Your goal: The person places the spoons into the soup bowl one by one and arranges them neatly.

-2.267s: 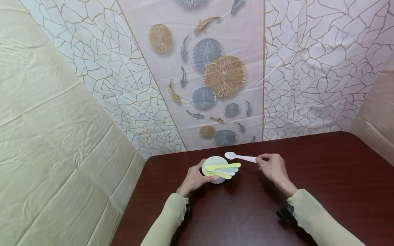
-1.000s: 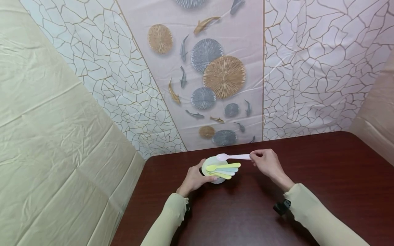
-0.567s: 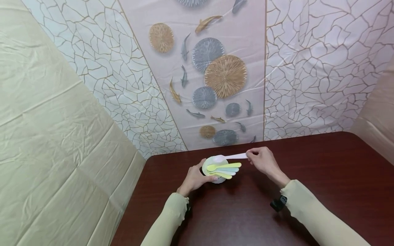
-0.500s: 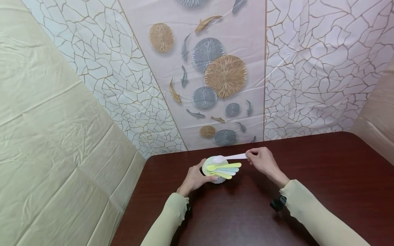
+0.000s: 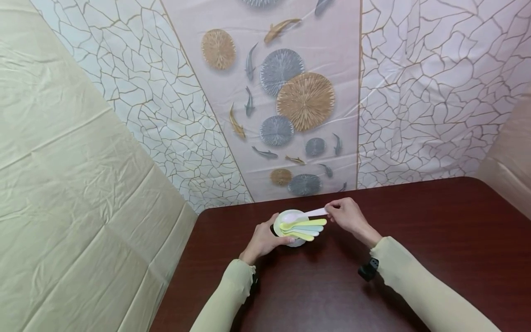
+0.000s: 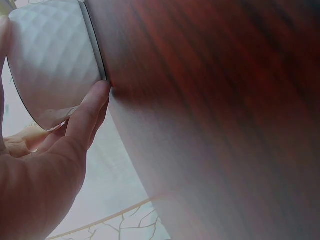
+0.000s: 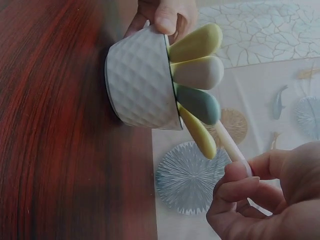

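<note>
My left hand grips a small white bowl with a diamond-textured side, its thumb at the rim and fingers round the far side. Two yellow spoons, a pale blue spoon and a white spoon fan out over the rim, handles to the right. Between thumb and fingers, my right hand pinches the handle end of a pale pink spoon. This spoon's head lies inside the bowl's outline in the head view, behind the upper yellow spoon. In the left wrist view the bowl's base faces the table.
The bowl is on a dark red-brown wooden table, near its back edge. A patterned cloth with fish and round motifs hangs behind the table. Beige cloth covers the left side. Each wrist wears a dark camera.
My right hand has moved left, bringing the pink spoon from beside the bowl to over it, its head now within the rim. The left hand and bowl have stayed put.
</note>
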The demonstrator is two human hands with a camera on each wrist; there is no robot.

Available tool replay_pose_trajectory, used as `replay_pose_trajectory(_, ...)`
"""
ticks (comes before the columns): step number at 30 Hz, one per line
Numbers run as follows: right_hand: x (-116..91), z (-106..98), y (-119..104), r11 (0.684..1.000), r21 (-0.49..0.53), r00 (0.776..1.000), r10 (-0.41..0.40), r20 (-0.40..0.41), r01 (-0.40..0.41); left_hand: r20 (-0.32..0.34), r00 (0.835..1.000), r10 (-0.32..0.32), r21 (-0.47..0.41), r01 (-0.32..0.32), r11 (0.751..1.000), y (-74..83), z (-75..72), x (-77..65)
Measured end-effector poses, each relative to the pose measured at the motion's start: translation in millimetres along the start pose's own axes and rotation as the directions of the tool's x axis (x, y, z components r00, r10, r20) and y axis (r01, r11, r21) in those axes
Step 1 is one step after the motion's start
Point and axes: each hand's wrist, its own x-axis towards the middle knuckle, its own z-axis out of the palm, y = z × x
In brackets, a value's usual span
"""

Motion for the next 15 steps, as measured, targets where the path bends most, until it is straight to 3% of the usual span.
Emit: replay_pose_trajectory(15,9.2,17.0,8.5,1.000,0.011,0.999,0.026,0.035,-0.026,0.006,1.000,-0.011,0.002,0.011,1.000,0.5,0.6,1.1)
